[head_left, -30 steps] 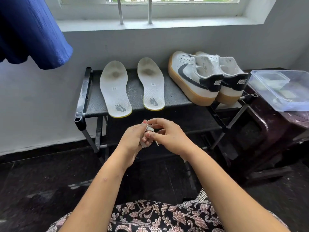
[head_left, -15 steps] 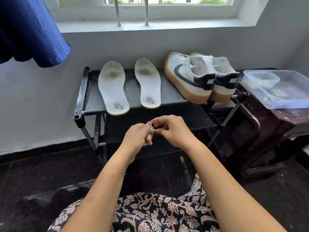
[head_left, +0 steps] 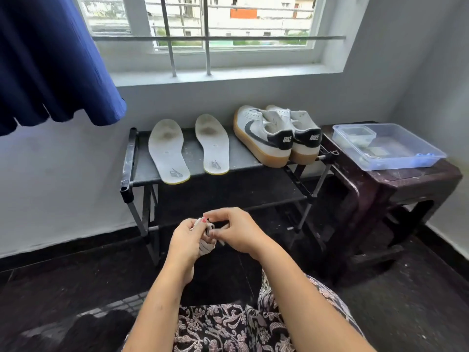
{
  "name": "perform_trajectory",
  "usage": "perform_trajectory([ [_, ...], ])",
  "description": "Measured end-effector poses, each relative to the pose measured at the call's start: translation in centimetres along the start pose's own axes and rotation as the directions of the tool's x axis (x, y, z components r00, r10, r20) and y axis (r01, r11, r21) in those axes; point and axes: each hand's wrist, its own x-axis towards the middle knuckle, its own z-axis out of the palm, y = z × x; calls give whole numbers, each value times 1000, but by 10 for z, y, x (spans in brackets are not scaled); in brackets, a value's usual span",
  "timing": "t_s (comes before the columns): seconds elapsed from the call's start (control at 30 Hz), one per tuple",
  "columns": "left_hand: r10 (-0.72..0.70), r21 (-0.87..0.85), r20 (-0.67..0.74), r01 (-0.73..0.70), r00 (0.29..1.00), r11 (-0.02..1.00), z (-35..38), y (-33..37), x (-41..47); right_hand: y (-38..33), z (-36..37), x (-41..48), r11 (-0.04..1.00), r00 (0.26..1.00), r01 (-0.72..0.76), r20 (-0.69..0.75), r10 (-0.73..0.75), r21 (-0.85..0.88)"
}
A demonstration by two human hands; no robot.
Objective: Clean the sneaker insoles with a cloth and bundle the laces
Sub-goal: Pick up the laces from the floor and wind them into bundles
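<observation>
while the laces are being bundled, both hands meet low in front of the rack (head_left: 192, 154).
the left hand (head_left: 186, 241) curls round the coiled lace bundle (head_left: 206, 247), i judge to keep its loops from springing loose. the right hand (head_left: 239, 231) touches it, thumb and fingers pinching the loose lace end, likely to wrap or tuck it. both insoles (head_left: 168, 152) lie flat, side by side, on the left half of the rack's top shelf, toes reaching its front edge, seemingly laid out for wiping. the sneakers (head_left: 264, 139) stand together at its right end. no cloth shows.
</observation>
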Motion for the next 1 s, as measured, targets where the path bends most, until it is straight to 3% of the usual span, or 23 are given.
perform_trajectory([
  [0.13, 59, 25, 78, -61, 995, 998, 8, 25, -15, -3, -7, -19, 976, 999, 40, 17, -44, 214],
  [0.53, 219, 171, 266, -269, 939, 948, 84, 76, 14, 9, -110, -24, 939, 967, 60, -252, 29, 340],
  [0.7, 334, 224, 315, -412, 888, 883, 144, 90, 65, 29, -172, 10, 891, 948, 154, -319, -10, 428],
  [0.87, 490, 282, 329, -580, 807, 765, 209, 120, 102, 43, -258, 48, 890, 872, 223, -489, 0, 398],
  [1.0, 500, 268, 407, -623, 764, 735, 259, 149, 113, 47, -330, 56, 903, 757, 187, -643, 118, 387],
])
